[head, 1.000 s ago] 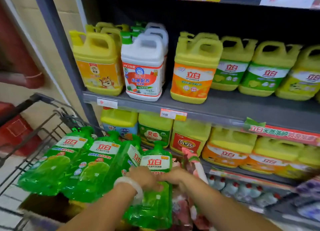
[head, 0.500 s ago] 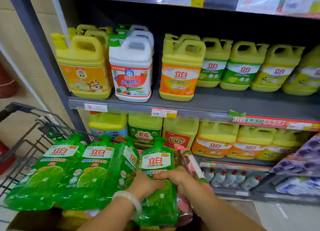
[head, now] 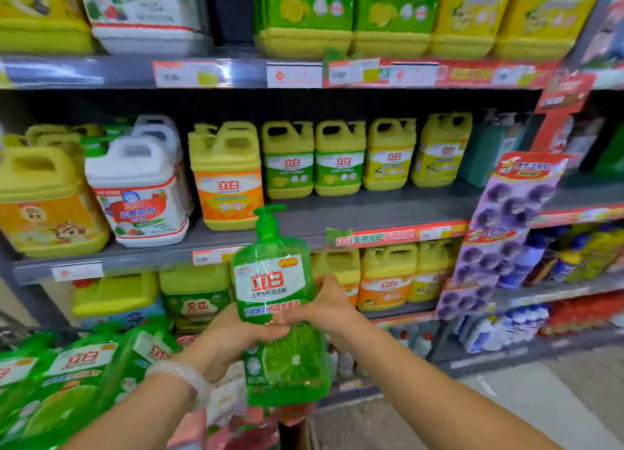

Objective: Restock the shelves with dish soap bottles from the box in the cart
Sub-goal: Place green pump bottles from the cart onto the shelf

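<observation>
A shop aisle: grey shelves [head: 371, 209] stacked with rows of yellow detergent jugs [head: 287, 160], price tags [head: 189, 74] along the shelf edges, and promotional strips [head: 388, 236].

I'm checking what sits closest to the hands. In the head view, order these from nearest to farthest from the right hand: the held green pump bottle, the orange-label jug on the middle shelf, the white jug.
From the right hand:
1. Green pump bottle, gripped in both hands.
2. Orange-label jug, above and left on the middle shelf.
3. White jug, farther left on that shelf.
</observation>
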Motion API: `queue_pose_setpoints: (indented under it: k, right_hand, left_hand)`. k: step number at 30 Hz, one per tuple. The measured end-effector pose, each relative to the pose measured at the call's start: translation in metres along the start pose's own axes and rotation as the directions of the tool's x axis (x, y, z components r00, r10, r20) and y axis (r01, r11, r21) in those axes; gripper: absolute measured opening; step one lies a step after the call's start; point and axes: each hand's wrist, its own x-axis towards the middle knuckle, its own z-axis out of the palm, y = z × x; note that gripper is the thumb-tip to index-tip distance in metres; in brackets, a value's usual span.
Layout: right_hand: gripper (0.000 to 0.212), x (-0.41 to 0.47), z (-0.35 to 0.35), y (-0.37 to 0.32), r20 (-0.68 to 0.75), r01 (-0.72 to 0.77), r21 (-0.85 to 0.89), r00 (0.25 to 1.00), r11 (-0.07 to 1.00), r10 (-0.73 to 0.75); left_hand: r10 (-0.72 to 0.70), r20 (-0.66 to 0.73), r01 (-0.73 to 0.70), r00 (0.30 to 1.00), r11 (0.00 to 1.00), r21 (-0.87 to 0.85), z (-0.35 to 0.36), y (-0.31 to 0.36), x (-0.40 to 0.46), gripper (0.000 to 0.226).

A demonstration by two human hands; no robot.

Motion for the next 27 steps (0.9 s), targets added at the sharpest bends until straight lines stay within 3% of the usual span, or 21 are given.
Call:
queue_pose_setpoints:
  k: [4, 9, 13, 18, 27]
  right_hand:
    - [0.05, -0.023, -0.097, -0.007, -0.099, 0.082, 0.051, 0.992, 0.995, -0.076]
    - [0.059, -0.061, -0.227, 0.015, -0.249, 0.123, 0.109, 0.964, 0.986, -0.093]
    - [0.044, -0.103, -0.324, 0.045, -0.374, 0.152, 0.127, 0.923, 0.98, -0.095]
    - [0.058, -0.151, -0.426, 0.082, -0.523, 0.133, 0.164, 0.852, 0.977, -0.028]
    - [0.05, -0.18, -0.575, 0.128, -0.707, 0.189, 0.19, 0.708, 0.963, 0.001]
  left_hand:
    - [0.154, 0.093, -0.16, 0.984, 0.986, 0.051, 0.08, 0.042, 0.003, 0.033]
    - [0.243, 0.201, -0.269, 0.949, 0.956, 0.113, 0.211, 0.068, 0.009, 0.04]
    - [0.316, 0.291, -0.352, 0.903, 0.933, 0.079, 0.323, 0.072, 0.004, 0.042]
    - [0.316, 0.441, -0.391, 0.84, 0.916, 0.088, 0.44, 0.071, 0.009, 0.042]
    - [0.347, 0.64, -0.492, 0.686, 0.869, 0.057, 0.62, 0.086, 0.045, 0.043]
